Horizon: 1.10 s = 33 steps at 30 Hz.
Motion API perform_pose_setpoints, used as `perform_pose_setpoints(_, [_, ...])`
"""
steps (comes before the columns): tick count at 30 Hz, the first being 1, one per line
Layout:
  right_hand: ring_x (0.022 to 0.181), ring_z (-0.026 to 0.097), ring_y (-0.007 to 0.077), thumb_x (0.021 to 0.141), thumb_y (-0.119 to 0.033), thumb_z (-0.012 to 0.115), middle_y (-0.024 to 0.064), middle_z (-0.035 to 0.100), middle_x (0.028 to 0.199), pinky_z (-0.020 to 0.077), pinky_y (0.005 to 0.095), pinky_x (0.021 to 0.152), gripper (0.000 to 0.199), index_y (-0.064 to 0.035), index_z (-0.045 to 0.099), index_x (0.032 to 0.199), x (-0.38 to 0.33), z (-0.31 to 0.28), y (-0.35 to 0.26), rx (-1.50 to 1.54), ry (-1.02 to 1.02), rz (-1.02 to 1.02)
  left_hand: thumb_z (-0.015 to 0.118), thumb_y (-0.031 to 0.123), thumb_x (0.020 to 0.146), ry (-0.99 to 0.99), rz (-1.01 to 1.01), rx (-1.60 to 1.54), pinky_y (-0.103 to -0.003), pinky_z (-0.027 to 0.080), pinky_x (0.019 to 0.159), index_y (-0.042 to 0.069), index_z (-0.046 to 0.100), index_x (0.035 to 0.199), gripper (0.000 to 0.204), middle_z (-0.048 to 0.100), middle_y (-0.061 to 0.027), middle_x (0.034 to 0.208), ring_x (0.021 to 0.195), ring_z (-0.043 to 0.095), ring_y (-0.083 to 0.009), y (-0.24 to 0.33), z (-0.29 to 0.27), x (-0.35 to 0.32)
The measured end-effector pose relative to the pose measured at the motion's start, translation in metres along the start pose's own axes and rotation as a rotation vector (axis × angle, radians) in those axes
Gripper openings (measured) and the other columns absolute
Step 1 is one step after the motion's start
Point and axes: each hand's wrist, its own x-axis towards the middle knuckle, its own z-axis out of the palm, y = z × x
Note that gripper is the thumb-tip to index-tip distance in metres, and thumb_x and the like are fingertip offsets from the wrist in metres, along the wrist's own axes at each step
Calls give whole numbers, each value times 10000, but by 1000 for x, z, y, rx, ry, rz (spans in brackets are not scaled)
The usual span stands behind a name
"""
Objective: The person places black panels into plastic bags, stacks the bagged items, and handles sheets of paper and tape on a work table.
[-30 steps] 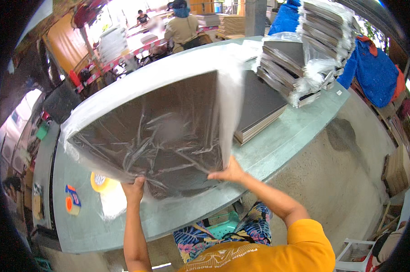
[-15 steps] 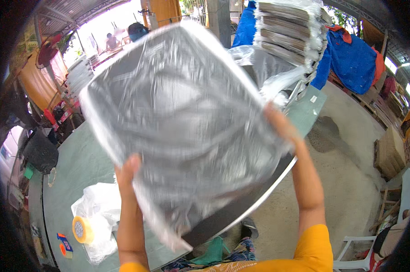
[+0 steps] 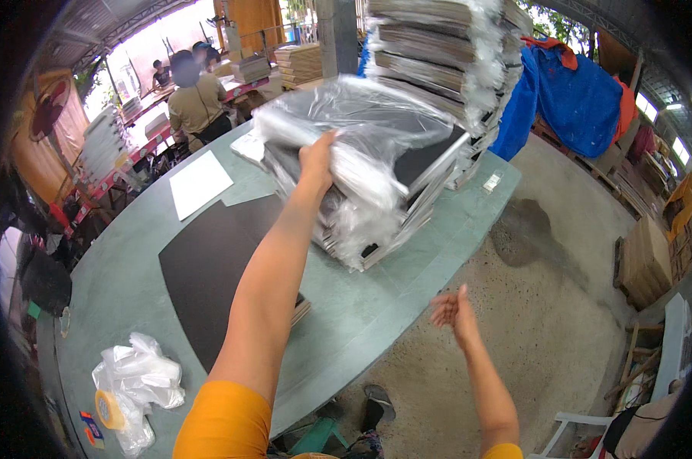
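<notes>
My left hand [image 3: 317, 159] reaches far forward, closed on the near edge of a dark panel in a clear plastic bag [image 3: 361, 161]. This panel lies on a stack of wrapped panels [image 3: 380, 245] on the green table; loose plastic bulges over the stack's near side. My right hand [image 3: 454, 312] is held out past the table's right edge, empty, with its fingers apart. Under my left forearm, a bare black panel [image 3: 208, 268] lies on the table, partly hidden by the arm. A white sheet [image 3: 200, 184] lies beyond it.
The green table [image 3: 361, 329] also bears a crumpled plastic bag [image 3: 151, 375], a tape roll [image 3: 109, 410] and a small blue-and-orange item [image 3: 91, 430]. A tall pile of wrapped panels [image 3: 422, 46] rises at the back. A person [image 3: 197, 103] stands at a far table.
The wrapped panel was held up in both hands; now it lies forward on the stack. My right hand has let go and drawn back. The bare black panel and white sheet have come into view.
</notes>
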Motion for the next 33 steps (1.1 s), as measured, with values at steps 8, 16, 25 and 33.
perform_pose_setpoints(8, [490, 492, 127, 858, -507, 322, 42, 510, 532, 406, 265, 490, 546, -24, 539, 728, 6, 32, 102, 137, 51, 112, 605, 177, 733, 15, -55, -4, -403, 492, 609, -100, 462, 976, 395, 552, -176, 872, 705, 580, -279, 0, -3, -2])
perform_pose_setpoints(16, [469, 449, 93, 852, -332, 463, 47, 481, 500, 367, 246, 449, 376, -6, 537, 678, -20, 86, 62, -231, 104, -224, 558, 327, 806, -266, -72, 609, -368, 480, 768, -97, 359, 1140, 576, 482, -209, 998, 879, 547, -295, 132, -72, -62])
perform_pose_setpoints(25, [1008, 464, 266, 617, -135, 705, 94, 477, 1122, 390, 370, 835, 469, -106, 540, 1055, -94, 311, -17, -814, -637, -1181, 514, 315, 825, -236, 149, 1189, -239, 459, 646, 21, 521, 1053, 373, 571, -74, 881, 755, 566, -126, 298, -281, -262])
perform_pose_setpoints(33, [1178, 333, 297, 642, -180, 676, 49, 309, 1313, 365, 427, 909, 418, -176, 557, 1043, -115, 411, -2, -1823, -847, -1394, 522, 272, 818, 11, 80, 1121, -224, 446, 620, 35, 547, 1005, 302, 582, -52, 813, 715, 555, -108, 374, -442, -425])
